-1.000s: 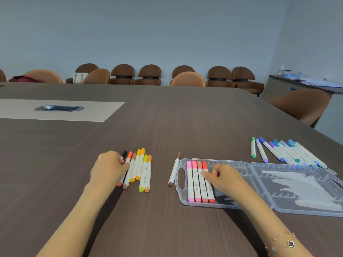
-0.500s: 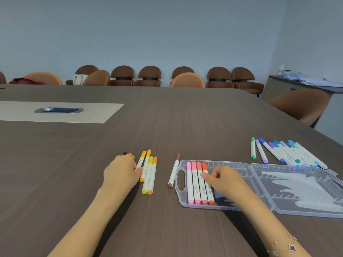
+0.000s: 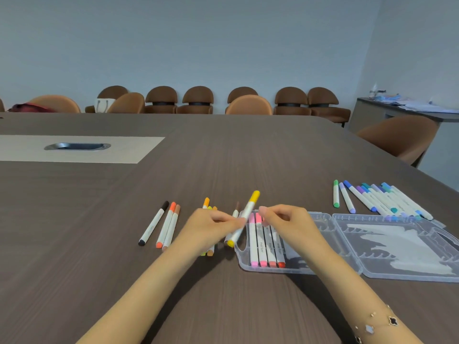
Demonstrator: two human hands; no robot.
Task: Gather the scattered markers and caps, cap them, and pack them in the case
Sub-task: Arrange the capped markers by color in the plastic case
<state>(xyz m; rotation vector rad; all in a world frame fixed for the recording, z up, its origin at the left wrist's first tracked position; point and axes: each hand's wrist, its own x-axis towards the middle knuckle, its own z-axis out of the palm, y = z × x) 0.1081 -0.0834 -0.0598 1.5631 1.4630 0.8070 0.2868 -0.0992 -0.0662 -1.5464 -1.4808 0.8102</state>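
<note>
My left hand pinches a yellow-capped white marker and holds it tilted above the left edge of the clear plastic case. My right hand hovers over the case with its fingertips just right of that marker and nothing visibly in it. Several pink-to-red markers lie side by side in the case's left half. A black, an orange and a brown marker lie to the left. More orange and yellow markers are partly hidden behind my left hand.
A group of several green, blue and purple markers lies behind the case's open lid. The dark wooden table has a cable hatch at far left. Brown chairs line the far side.
My left hand picked the yellow marker out of the left group and carried it right toward the case. My right hand lifted off the markers in the case and met it.
</note>
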